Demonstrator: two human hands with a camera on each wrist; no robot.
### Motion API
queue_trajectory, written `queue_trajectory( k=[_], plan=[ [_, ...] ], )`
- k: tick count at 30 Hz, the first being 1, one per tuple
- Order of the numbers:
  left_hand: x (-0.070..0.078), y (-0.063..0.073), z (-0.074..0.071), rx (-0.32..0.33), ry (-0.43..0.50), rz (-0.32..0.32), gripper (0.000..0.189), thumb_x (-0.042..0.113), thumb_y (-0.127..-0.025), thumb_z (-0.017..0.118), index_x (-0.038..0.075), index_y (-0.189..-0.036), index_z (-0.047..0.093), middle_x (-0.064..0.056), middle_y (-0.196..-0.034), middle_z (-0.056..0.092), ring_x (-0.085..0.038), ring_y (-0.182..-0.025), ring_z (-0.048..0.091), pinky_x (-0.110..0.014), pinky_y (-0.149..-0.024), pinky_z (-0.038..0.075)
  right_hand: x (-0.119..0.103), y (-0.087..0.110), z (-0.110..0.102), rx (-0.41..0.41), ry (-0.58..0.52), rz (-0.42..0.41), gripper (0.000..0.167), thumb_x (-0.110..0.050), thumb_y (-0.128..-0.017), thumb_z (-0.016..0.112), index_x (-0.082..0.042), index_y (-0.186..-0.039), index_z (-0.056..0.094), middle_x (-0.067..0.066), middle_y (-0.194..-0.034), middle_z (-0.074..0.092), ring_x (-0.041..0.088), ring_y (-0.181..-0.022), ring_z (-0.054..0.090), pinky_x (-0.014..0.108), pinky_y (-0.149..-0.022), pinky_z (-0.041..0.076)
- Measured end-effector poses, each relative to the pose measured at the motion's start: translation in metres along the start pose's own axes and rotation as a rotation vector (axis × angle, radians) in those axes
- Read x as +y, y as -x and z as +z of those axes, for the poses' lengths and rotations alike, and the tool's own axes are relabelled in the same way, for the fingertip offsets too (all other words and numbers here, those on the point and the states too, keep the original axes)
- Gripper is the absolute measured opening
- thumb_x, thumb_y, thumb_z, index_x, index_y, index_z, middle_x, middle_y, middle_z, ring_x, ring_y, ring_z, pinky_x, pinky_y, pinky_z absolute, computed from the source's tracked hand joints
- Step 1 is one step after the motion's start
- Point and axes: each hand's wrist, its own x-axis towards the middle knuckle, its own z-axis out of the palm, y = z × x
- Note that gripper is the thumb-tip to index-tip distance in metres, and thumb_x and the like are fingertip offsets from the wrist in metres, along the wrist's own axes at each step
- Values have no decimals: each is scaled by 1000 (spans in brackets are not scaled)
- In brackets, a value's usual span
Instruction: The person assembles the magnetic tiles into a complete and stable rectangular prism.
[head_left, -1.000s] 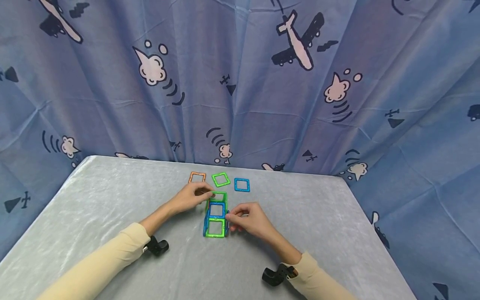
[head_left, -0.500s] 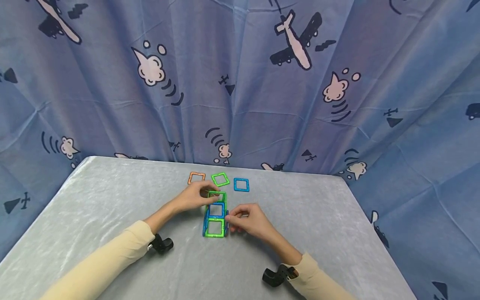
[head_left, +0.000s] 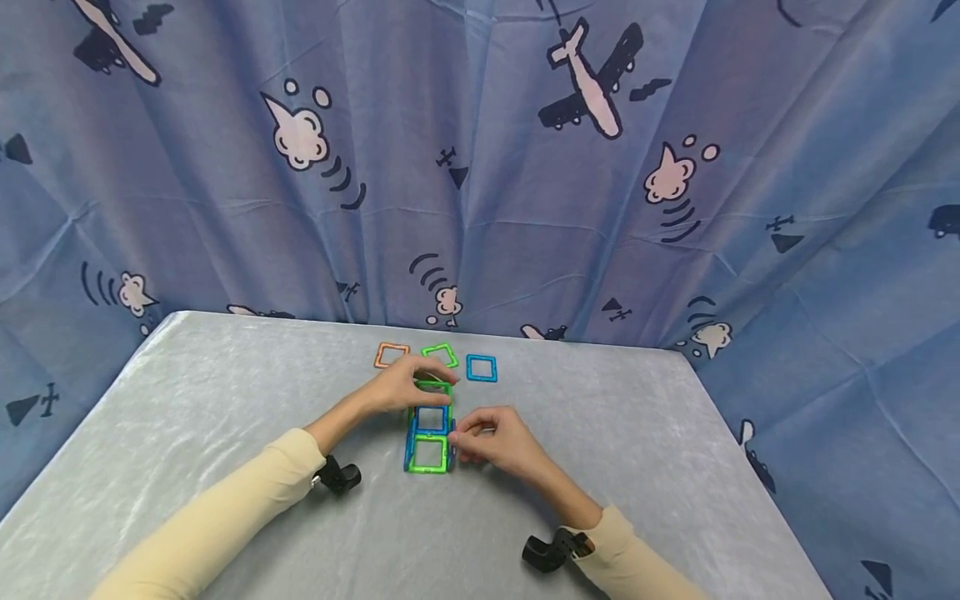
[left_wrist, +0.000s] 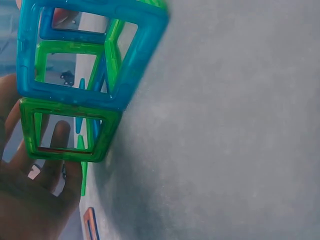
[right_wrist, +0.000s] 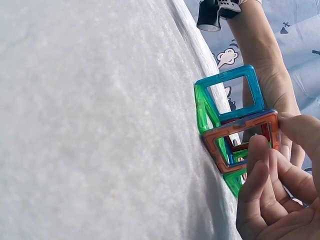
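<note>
An open-framed structure of square magnetic tiles stands mid-table, with a green tile (head_left: 429,470) at its near end and a blue tile (head_left: 431,432) behind it. My left hand (head_left: 396,385) reaches over the far end, thumb on the near side and fingers stretched out beyond. In the left wrist view those fingers show behind another green tile (left_wrist: 65,156), under a large blue one (left_wrist: 75,94). At the structure's right side, my right hand (head_left: 501,442) pinches an upright orange tile (right_wrist: 212,152), thumb at its corner and fingertips by its outer face.
Behind the structure three loose tiles lie flat: an orange tile (head_left: 377,357), a green tile (head_left: 452,355) and a blue tile (head_left: 482,381). A grey-white cloth covers the table (head_left: 637,433). A patterned blue curtain (head_left: 390,150) hangs at the back edge.
My left hand has slid to the right across the structure's far end, its fingers now reaching past that end's right corner. The right hand has stayed at the right side.
</note>
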Motion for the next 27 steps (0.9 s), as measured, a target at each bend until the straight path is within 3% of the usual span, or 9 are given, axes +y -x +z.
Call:
queue_trajectory(
  k=[6,14,27],
  plan=[
    [-1,1,-1,-22,3,-16,35,13,-91,80,-2,-122,71,-13,-122,69,-26,-115,63,-46,-102,47,1,0,1,-21,-21,-12,14,-11,-95,74,2,-100,74,13,-79,72,39,-72,68,36,-57,56],
    [-4,1,-2,-30,23,-15,37,13,-90,81,-3,-122,70,-15,-122,68,-29,-115,63,-45,-100,48,3,1,0,-35,-31,-7,15,-11,-95,75,3,-99,74,12,-80,71,31,-70,67,31,-58,54],
    [-4,-1,-1,-20,14,-31,36,15,-90,80,-2,-121,71,-13,-121,69,-28,-114,64,-43,-100,49,-1,0,2,-30,-20,7,15,-12,-95,75,2,-99,73,11,-80,71,30,-70,66,32,-59,55]
  ],
)
